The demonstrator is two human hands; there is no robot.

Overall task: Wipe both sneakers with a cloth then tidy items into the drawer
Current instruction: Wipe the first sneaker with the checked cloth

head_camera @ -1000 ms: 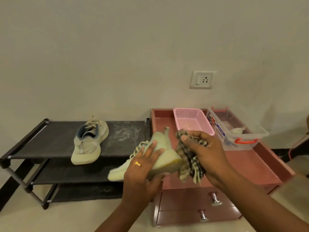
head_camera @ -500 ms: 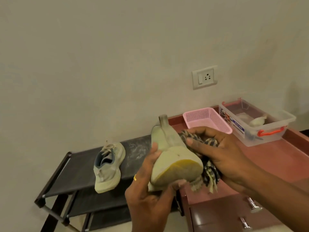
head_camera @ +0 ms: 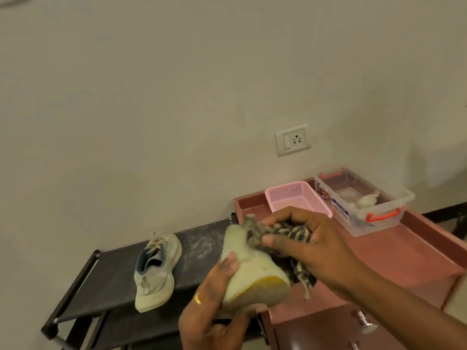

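Left hand (head_camera: 214, 319) grips pale green sneaker (head_camera: 252, 274), right hand (head_camera: 316, 251) clutches checked cloth (head_camera: 295, 231); two o'clock, clear plastic box (head_camera: 404, 195) holds something white.

I saw a plain off-white wall (head_camera: 177, 97) filling most of the view, evenly lit; a white switch-and-socket plate (head_camera: 292, 140) sat on it; below stood a black tiered shoe rack (head_camera: 108, 281), dusty on top, just beside a reddish-brown cabinet (head_camera: 417, 248) with a raised rim; pale floor (head_camera: 456, 305) showed past its right edge.
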